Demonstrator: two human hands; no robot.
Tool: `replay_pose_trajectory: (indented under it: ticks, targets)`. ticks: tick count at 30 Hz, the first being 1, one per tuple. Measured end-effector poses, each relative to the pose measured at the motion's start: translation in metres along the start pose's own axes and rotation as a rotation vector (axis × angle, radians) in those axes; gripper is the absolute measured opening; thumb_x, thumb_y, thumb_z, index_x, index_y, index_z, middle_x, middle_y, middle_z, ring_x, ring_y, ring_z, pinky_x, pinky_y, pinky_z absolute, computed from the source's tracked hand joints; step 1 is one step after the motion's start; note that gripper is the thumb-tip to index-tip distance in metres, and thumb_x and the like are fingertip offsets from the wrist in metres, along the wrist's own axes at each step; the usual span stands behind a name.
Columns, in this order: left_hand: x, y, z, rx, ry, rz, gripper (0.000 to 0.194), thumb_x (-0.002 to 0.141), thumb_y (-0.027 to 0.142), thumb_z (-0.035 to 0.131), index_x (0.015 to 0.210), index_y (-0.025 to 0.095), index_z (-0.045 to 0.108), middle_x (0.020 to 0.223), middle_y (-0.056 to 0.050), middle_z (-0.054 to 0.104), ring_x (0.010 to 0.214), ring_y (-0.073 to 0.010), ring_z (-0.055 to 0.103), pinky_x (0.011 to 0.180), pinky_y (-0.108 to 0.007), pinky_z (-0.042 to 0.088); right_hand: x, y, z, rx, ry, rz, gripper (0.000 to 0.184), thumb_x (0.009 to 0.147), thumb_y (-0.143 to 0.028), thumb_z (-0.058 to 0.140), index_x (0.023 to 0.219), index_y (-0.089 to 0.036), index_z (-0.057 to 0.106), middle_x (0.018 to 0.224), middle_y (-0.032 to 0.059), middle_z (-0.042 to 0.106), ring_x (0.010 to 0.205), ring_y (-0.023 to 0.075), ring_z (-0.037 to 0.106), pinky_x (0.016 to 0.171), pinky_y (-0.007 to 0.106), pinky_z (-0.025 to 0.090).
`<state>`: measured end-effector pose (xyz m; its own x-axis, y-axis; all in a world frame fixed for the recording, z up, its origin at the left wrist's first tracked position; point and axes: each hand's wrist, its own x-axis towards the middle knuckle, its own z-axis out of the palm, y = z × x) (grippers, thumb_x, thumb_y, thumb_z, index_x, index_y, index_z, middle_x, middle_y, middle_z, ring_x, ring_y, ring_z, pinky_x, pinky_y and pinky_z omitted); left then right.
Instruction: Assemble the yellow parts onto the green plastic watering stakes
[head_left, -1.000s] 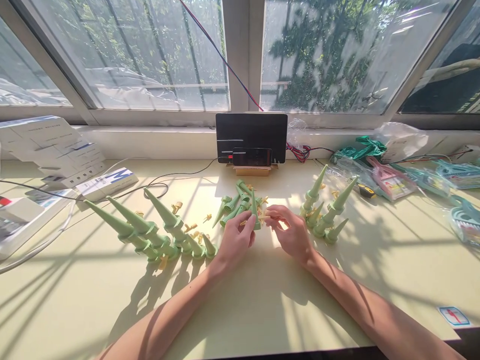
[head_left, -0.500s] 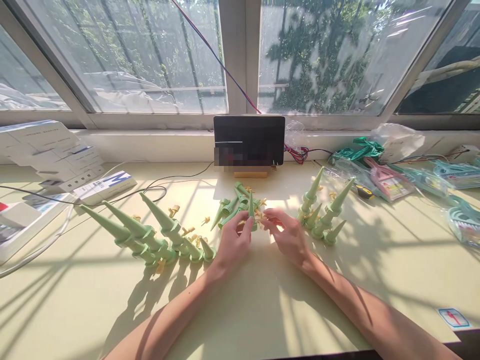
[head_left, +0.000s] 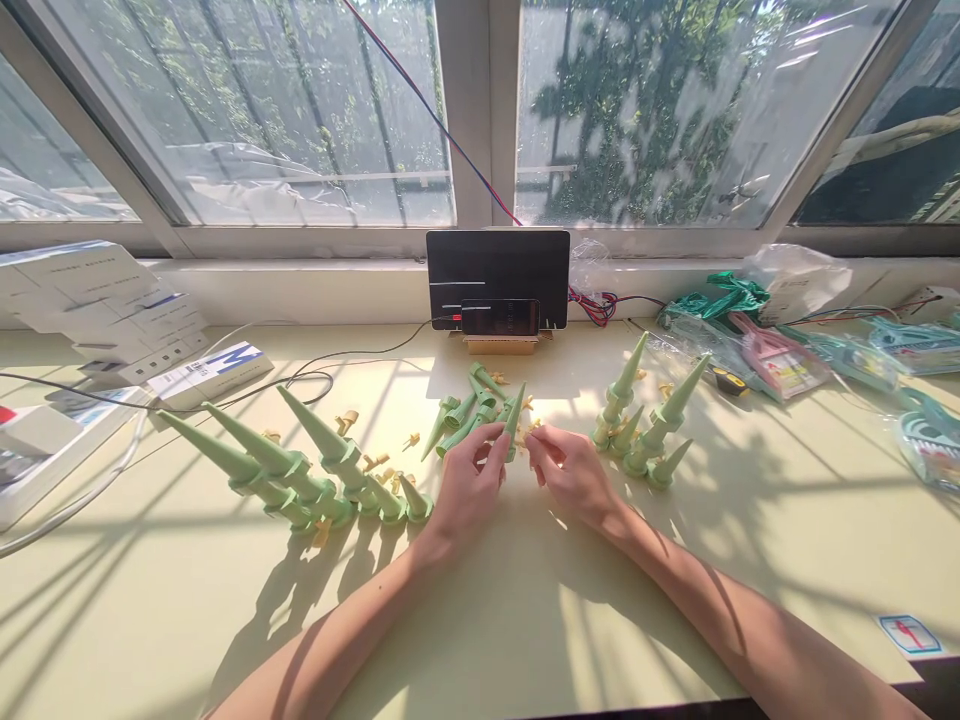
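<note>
In the head view, my left hand [head_left: 472, 478] is closed around a green cone-shaped spike [head_left: 515, 420], its tip pointing up and leaning slightly right. My right hand [head_left: 571, 472] is just to the right of it, fingers pinched on a small yellow fitting [head_left: 534, 427] that is mostly hidden. Behind my left hand lies a loose pile of green spikes [head_left: 457, 412], with small yellow fittings scattered around it. Several green spikes [head_left: 311, 425] stand in a group at left, some tall and stacked. Another group of upright green spikes [head_left: 664, 425] stands at right.
A black tablet [head_left: 499, 260] with a phone [head_left: 500, 317] in front stands at the back. White boxes [head_left: 210, 372] and cables are at left. Bagged pink and green items [head_left: 784, 355] and a yellow-black tool [head_left: 727, 382] lie at back right. Windows rise behind.
My right hand has drawn its fingers together and shifted slightly right. The spike in my left hand has tipped a little to the right. The phone's screen now shows.
</note>
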<state>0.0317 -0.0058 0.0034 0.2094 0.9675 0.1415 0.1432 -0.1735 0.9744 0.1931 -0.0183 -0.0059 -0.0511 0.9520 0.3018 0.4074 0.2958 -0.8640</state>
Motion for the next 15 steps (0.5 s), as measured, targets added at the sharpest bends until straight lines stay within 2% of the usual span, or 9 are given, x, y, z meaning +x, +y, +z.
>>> replay_pose_trajectory:
  ticks: [7,11,15]
  targets:
    - [0.0,-0.004,0.0,-0.037,-0.001,0.02,0.034,0.093,0.043,0.059,0.115,0.019,0.069,0.067,0.001,0.055,0.05,-0.009,0.046,0.045,-0.023,0.037,0.001,-0.001,0.0,0.211,-0.067,0.126,0.036,0.093,-0.042,0.051,0.066,-0.02,0.056,0.052,-0.0027,0.051,0.044,0.0107,0.045,0.049,0.025,0.037]
    - [-0.001,-0.004,0.001,-0.04,-0.002,0.04,0.032,0.092,0.042,0.06,0.114,0.02,0.07,0.069,0.0,0.057,0.051,-0.0088,0.046,0.046,-0.023,0.039,0.004,-0.004,-0.003,0.49,-0.146,0.314,0.037,0.085,-0.051,0.061,0.067,-0.019,0.058,0.052,-0.0038,0.046,0.038,0.0088,0.039,0.038,0.025,0.026]
    - [0.0,-0.004,0.002,-0.055,-0.002,0.055,0.031,0.091,0.041,0.061,0.113,0.02,0.071,0.07,-0.001,0.058,0.053,-0.0101,0.048,0.048,-0.024,0.042,0.005,-0.011,-0.009,0.746,-0.217,0.504,0.038,0.076,-0.05,0.073,0.068,-0.015,0.059,0.055,-0.0058,0.041,0.04,0.004,0.03,0.039,0.022,0.018]
